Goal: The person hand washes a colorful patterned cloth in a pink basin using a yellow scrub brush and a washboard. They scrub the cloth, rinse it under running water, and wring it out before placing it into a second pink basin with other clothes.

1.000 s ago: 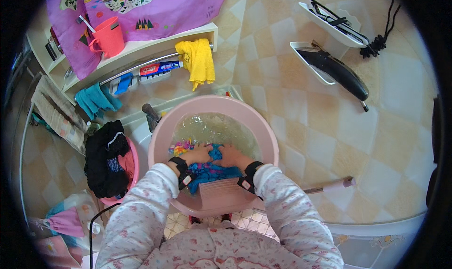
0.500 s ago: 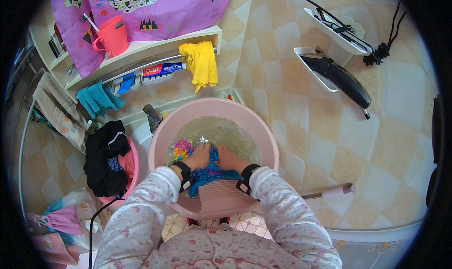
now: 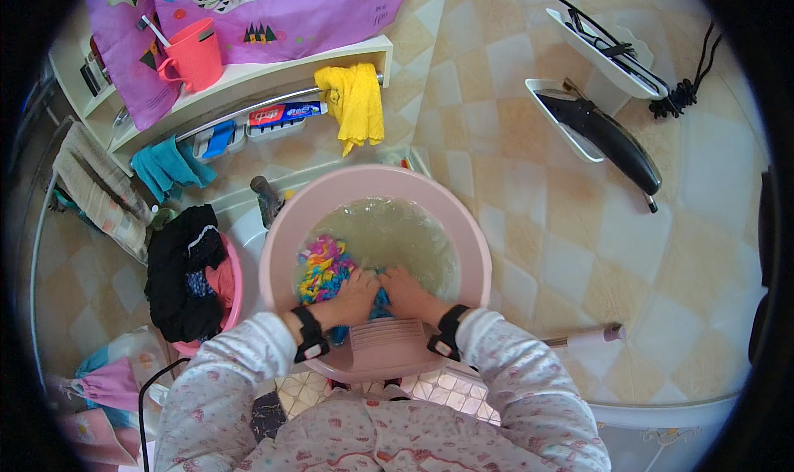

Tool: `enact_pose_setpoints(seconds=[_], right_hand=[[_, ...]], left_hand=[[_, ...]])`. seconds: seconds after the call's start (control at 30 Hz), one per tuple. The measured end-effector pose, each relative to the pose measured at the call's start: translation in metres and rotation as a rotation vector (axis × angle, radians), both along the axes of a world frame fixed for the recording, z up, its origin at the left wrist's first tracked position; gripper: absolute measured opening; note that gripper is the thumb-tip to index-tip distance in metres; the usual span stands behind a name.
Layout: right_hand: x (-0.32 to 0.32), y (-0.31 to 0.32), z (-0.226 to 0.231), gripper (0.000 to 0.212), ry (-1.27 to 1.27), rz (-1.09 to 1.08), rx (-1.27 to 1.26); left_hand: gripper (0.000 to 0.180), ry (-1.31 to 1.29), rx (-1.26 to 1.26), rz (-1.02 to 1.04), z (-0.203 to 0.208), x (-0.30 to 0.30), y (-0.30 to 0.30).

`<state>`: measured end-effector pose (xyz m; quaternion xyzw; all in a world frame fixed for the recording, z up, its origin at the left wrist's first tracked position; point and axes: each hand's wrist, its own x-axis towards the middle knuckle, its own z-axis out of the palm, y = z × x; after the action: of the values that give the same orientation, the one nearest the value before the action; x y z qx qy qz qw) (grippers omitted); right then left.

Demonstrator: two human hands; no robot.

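Note:
Cloudy water fills much of a round pink basin [image 3: 475, 261] in front of me. Its near side has a ridged washboard section [image 3: 387, 341]. Just beyond those ridges, my left hand [image 3: 357, 295] and my right hand [image 3: 407, 293] are side by side, both closed on a wet blue cloth [image 3: 380, 308]. Most of that cloth is hidden under my hands and the water; some of my fingertips are hidden too. A bunched multicoloured cloth [image 3: 322, 272] in pink, yellow and turquoise lies against my left hand.
A pink tub [image 3: 237, 283] heaped with dark clothes [image 3: 180, 286] stands left of the basin, near a tap [image 3: 265, 200]. Above hang a yellow cloth [image 3: 353, 104] and a teal cloth [image 3: 169, 166] on a rail. At right, a black hair clipper [image 3: 608, 137] rests in a wall holder.
My hands have drawn slightly nearer to me. The blue cloth, earlier spread across the top of the ridges, is now bunched beneath them. More of the multicoloured cloth shows.

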<state>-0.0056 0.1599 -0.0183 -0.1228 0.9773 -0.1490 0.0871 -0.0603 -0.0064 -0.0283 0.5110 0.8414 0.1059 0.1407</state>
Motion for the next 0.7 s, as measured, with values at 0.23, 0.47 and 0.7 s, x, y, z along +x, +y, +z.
enact_pose_setpoints(seconds=[0.23, 0.47, 0.7], right_hand=[[-0.029, 0.010, 0.001, 0.065, -0.126, -0.129, -0.008], [0.039, -0.009, 0.012, 0.055, -0.051, 0.112, -0.008], [-0.033, 0.005, -0.022, 0.057, -0.121, -0.180, -0.223]], left_hand=[[0.055, -0.203, -0.113, 0.233, 0.001, -0.042, 0.024], [0.033, 0.166, 0.042, -0.268, 0.030, 0.024, -0.027], [0.050, -0.028, -0.051, 0.100, -0.006, -0.036, 0.011]])
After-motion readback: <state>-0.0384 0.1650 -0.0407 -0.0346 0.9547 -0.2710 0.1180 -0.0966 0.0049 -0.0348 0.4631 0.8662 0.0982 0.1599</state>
